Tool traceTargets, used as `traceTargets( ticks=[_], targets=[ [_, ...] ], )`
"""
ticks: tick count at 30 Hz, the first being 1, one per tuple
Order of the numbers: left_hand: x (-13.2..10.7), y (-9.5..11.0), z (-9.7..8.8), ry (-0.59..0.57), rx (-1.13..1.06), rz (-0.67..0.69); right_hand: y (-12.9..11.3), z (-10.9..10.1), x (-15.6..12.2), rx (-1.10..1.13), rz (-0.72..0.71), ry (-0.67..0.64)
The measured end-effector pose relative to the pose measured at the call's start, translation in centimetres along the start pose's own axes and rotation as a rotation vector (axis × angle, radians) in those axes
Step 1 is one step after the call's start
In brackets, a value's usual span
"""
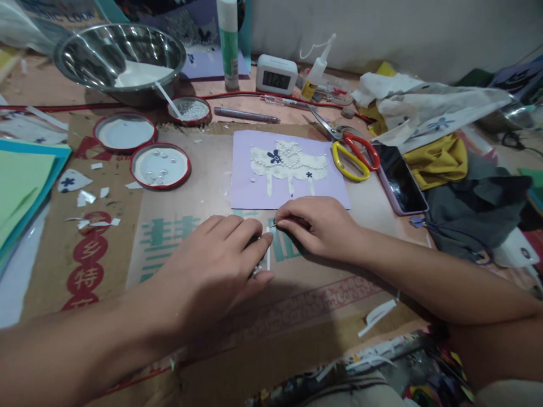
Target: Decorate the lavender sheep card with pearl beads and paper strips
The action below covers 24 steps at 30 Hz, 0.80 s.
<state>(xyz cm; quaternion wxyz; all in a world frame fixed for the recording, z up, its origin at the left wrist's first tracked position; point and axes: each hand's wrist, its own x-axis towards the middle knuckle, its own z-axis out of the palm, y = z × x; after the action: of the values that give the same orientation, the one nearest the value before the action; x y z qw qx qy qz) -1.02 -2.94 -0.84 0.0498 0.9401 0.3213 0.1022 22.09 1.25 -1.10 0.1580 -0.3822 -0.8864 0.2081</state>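
Both bare hands work near each other but apart: the left hand (216, 254) curls palm-down, and whether it is clamped on anything cannot be told, while the right hand (324, 223) pinches thumb and forefinger on a thin dark piece (274, 226). The forearms run out of view at the sides. Beneath everything lies the surface (38, 87), largely covered by printed cardboard (53, 254), its lettering partly hidden by the left hand. A steel bowl (80, 68) stands at the back left, its near wall hiding part of the white contents. Beyond the hands lies a purple card (248, 195) bearing a white cut-out (261, 164) edged with pearly beads; the right hand covers some of the card's lower edge. White patterned fabric (449, 104) spreads at the right, over a yellow cloth (439, 164). Near the card, a dark-screened phone (401, 178) sits beside scissors (338, 134). Left of the card, clear beads lie in a red-rimmed lid (189, 175). A narrow white strip (268, 251) shows at the left fingertips. Smallest are the beads (256, 269) under the left hand, mostly hidden, their number unclear.
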Motion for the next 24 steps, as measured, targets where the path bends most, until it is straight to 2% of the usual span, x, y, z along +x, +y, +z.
traceTargets(
  ticks=[7,11,15,19,21,24],
  targets=[
    [0.0,0.0,0.1,0.004,0.011,-0.003,0.1,0.0,0.0,0.066,0.017,-0.002],
    [0.0,-0.2,0.0,0.016,-0.029,-0.013,0.1,-0.1,-0.2,0.147,0.042,0.072],
    [0.2,-0.8,-0.1,0.052,-0.058,-0.085,0.1,-0.2,-0.2,0.151,-0.009,0.176],
    [0.7,-1.1,-0.2,0.007,0.016,-0.144,0.4,-0.3,0.1,0.124,-0.134,0.287],
    [0.8,-1.1,-0.2,-0.020,0.016,-0.159,0.4,-0.2,0.1,0.140,-0.183,0.317],
    [1.0,-0.9,-0.1,-0.029,-0.011,-0.168,0.3,0.2,-0.2,0.211,-0.166,0.319]
  ],
)
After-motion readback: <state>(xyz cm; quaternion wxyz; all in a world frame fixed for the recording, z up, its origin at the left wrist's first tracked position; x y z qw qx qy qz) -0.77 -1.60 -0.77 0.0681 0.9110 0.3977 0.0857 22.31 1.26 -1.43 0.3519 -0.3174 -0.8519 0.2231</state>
